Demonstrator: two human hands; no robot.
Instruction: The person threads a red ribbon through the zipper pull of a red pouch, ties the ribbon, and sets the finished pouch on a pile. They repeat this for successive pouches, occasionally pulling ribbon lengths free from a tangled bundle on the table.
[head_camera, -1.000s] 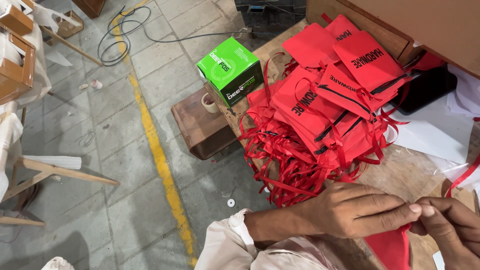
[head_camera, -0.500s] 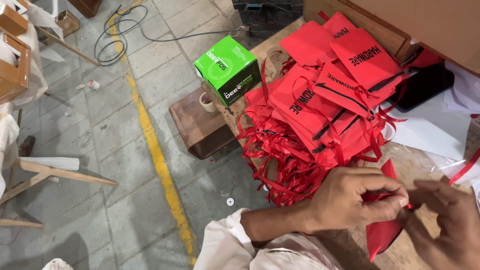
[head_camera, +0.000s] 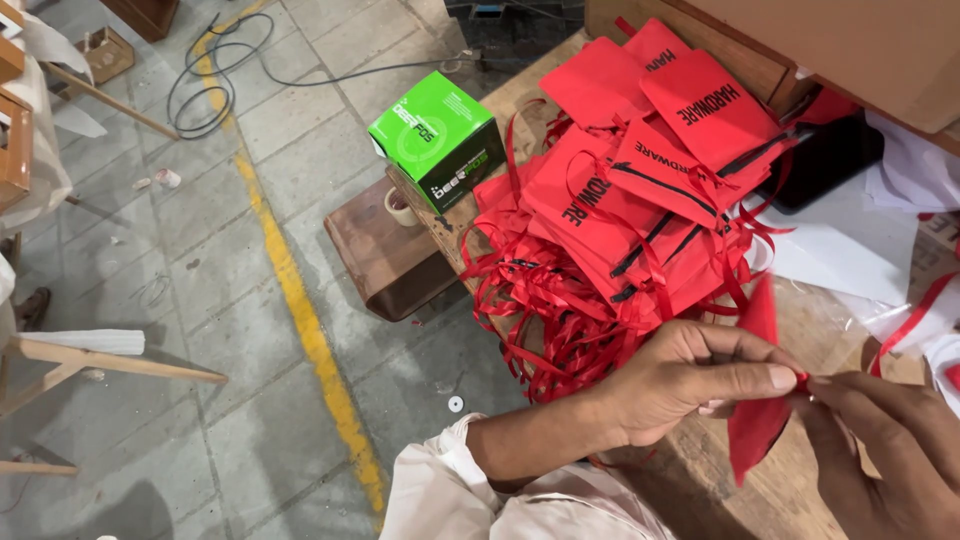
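My left hand (head_camera: 690, 385) and my right hand (head_camera: 890, 450) meet at the lower right, both pinching one small red fabric pouch (head_camera: 757, 420) that hangs between them above the wooden table (head_camera: 800, 340). Just beyond the hands lies a heap of red zippered pouches (head_camera: 650, 190) with black lettering and tangled red ribbons (head_camera: 555, 300) spilling over the table's left edge.
A green cardboard box (head_camera: 440, 135) stands on the table's far left corner. Below it on the tiled floor sits a brown stool (head_camera: 375, 245) with a tape roll (head_camera: 400, 205). White sheets (head_camera: 850, 240) and a black object (head_camera: 825, 165) lie right; a yellow floor line (head_camera: 300, 300) and cable (head_camera: 215, 75) lie left.
Both hands have shifted up and left with the red pouch; it now hangs folded between the fingertips of both hands. The view has tilted slightly.
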